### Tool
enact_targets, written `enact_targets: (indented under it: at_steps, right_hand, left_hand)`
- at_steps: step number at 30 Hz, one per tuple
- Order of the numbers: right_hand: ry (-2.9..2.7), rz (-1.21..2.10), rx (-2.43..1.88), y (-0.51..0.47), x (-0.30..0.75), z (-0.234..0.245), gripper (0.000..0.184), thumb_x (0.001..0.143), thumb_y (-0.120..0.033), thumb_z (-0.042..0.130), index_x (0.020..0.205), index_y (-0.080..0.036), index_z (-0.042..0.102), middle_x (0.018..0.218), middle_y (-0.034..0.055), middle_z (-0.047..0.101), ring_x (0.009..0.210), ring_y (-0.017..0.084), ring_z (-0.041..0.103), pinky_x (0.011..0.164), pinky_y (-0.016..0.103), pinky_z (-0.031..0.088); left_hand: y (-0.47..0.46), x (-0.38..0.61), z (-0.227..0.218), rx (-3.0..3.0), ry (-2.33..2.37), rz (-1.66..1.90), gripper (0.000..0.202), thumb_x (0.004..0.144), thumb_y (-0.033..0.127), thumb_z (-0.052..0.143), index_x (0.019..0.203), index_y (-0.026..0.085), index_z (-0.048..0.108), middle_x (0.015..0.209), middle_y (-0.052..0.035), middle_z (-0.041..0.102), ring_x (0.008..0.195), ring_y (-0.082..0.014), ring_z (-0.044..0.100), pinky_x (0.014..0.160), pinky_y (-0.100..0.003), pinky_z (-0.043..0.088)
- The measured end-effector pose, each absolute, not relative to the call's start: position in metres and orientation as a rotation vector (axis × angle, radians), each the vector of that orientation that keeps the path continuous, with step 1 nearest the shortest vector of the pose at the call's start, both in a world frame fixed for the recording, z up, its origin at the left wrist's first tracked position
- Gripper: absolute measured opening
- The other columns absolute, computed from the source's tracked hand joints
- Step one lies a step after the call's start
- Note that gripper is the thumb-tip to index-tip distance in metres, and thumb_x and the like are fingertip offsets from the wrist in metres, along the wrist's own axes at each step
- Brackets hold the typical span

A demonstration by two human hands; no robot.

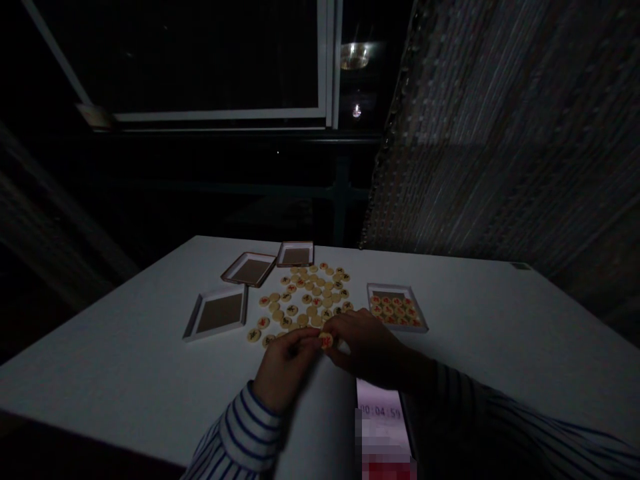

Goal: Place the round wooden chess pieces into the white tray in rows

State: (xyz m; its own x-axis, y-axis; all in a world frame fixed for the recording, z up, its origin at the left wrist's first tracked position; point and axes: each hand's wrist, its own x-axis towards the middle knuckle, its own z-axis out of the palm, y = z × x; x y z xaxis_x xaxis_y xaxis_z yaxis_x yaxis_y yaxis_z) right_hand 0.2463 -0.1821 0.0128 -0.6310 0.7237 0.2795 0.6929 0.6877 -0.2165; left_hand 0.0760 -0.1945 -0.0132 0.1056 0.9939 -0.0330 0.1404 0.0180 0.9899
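Note:
In front of me, a round xiangqi piece (326, 341) with a red character faces up between my two hands. My left hand (287, 365) pinches its left edge with the fingertips. My right hand (361, 345) curls around the same piece from the right, thumb and fingers closed on it. Just beyond my hands, many loose xiangqi pieces (303, 319) lie scattered, some showing red or dark characters and others blank faces. To the right, a shallow box (424, 320) holds pieces with red characters set in rows; my right hand and forearm are close to its near left corner.
Three shallow box parts stand left of the pieces: a near tray (245, 308), a middle one (273, 267) and a far one (296, 244). A phone (380, 400) with a lit timer lies under my right forearm. The white table (125, 347) backs onto a window; a bead curtain (450, 133) hangs right.

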Motion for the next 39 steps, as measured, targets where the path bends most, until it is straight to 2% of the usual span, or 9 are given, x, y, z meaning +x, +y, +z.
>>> enact_targets:
  at_steps: [4, 9, 13, 20, 29, 34, 39]
  right_hand:
    - [-2.53, 0.135, -1.142, -0.18, 0.254, 0.012, 0.018, 0.086, -0.03, 0.046, 0.094, -0.017, 0.057, 0.087, 0.0058, 0.064, 0.082, 0.018, 0.056, 0.073, 0.031, 0.036]
    - [-2.423, 0.197, -1.195, -0.173, 0.265, 0.016, 0.027, 0.082, -0.031, 0.054, 0.104, -0.016, 0.056, 0.094, 0.0072, 0.064, 0.086, 0.019, 0.057, 0.074, 0.031, 0.038]
    - [-2.326, 0.284, -1.261, -0.168, 0.274, 0.023, 0.028, 0.078, -0.027, 0.057, 0.103, -0.015, 0.057, 0.091, 0.0066, 0.066, 0.081, 0.019, 0.058, 0.071, 0.031, 0.04]
    - [-2.063, 0.475, -1.325, -0.157, 0.292, 0.026, 0.022, 0.08, -0.027, 0.052, 0.097, -0.018, 0.062, 0.084, 0.0041, 0.066, 0.076, 0.016, 0.06, 0.068, 0.028, 0.044]
    - [-1.886, 0.623, -1.376, -0.14, 0.31, 0.017, 0.023, 0.081, -0.032, 0.05, 0.096, -0.019, 0.062, 0.08, 0.0022, 0.065, 0.062, 0.013, 0.058, 0.059, 0.026, 0.044]
    - [-1.842, 0.653, -1.341, -0.134, 0.318, 0.018, 0.023, 0.081, -0.03, 0.05, 0.097, -0.018, 0.062, 0.085, 0.0046, 0.066, 0.073, 0.015, 0.061, 0.064, 0.027, 0.045]
    - [-1.799, 0.662, -1.358, -0.13, 0.324, 0.015, 0.023, 0.082, -0.031, 0.049, 0.098, -0.018, 0.061, 0.084, 0.0041, 0.067, 0.075, 0.016, 0.061, 0.067, 0.029, 0.046]
  left_hand:
    - [-0.191, 0.083, -0.01, 1.394, 1.235, 1.03, 0.027, 0.068, 0.035, 0.063, 0.084, 0.013, 0.068, 0.083, -0.0075, 0.072, 0.079, -0.0188, 0.065, 0.075, -0.029, 0.051]
    - [-0.183, 0.09, -0.005, 1.423, 1.231, 1.06, 0.028, 0.068, 0.035, 0.063, 0.084, 0.013, 0.068, 0.08, -0.0074, 0.071, 0.078, -0.0189, 0.064, 0.072, -0.029, 0.05]
    - [-0.175, 0.095, -0.003, 1.416, 1.286, 1.089, 0.029, 0.067, 0.036, 0.064, 0.086, 0.013, 0.068, 0.078, -0.0057, 0.07, 0.073, -0.0174, 0.064, 0.068, -0.028, 0.049]
    - [-0.16, 0.106, 0.001, 1.441, 1.274, 1.119, 0.033, 0.068, 0.038, 0.063, 0.088, 0.013, 0.068, 0.073, -0.0052, 0.068, 0.065, -0.0157, 0.061, 0.06, -0.026, 0.046]
    - [-0.14, 0.129, 0.015, 1.385, 1.241, 1.14, 0.027, 0.066, 0.033, 0.066, 0.084, 0.013, 0.067, 0.073, -0.0047, 0.069, 0.069, -0.0153, 0.061, 0.064, -0.025, 0.047]
    - [-0.13, 0.141, 0.015, 1.377, 1.204, 1.164, 0.029, 0.067, 0.033, 0.066, 0.087, 0.012, 0.067, 0.077, -0.0055, 0.069, 0.071, -0.0153, 0.061, 0.064, -0.025, 0.047]
    - [-0.121, 0.159, 0.007, 1.26, 1.154, 1.21, 0.033, 0.066, 0.034, 0.067, 0.09, 0.011, 0.067, 0.077, -0.0063, 0.068, 0.068, -0.0142, 0.061, 0.06, -0.023, 0.046]
